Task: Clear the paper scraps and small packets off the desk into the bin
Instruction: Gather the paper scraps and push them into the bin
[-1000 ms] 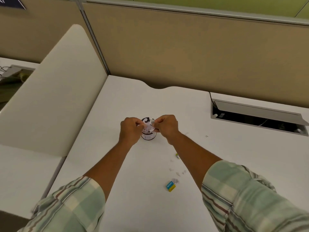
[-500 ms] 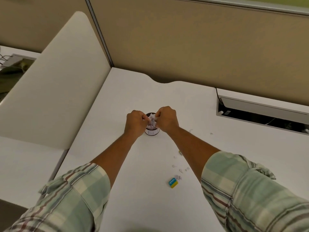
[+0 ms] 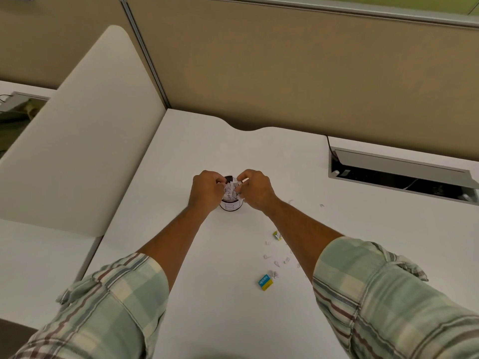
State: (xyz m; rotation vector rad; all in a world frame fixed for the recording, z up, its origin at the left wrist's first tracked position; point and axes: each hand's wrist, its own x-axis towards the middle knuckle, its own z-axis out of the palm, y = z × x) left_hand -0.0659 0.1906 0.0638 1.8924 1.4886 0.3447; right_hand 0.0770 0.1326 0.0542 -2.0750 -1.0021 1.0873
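Observation:
A small round bin [image 3: 231, 206] with a white label stands in the middle of the white desk [image 3: 202, 294]. Both hands meet right above its mouth. My left hand [image 3: 206, 189] and my right hand [image 3: 255, 189] pinch a crumpled white paper scrap [image 3: 230, 190] between them, over the bin's opening. Nearer to me on the desk lie a blue and yellow packet [image 3: 265, 281], a small yellow packet [image 3: 277, 235] and several tiny white paper bits [image 3: 277, 263].
A grey cable hatch [image 3: 399, 168] stands open at the right rear of the desk. Beige partition walls [image 3: 285, 73] close the back. A white rounded divider panel [image 3: 77, 141] rises along the desk's left side.
The hands have stayed together over the bin while crumpling the paper scrap smaller and lowering it toward the opening. The camera view has shifted slightly.

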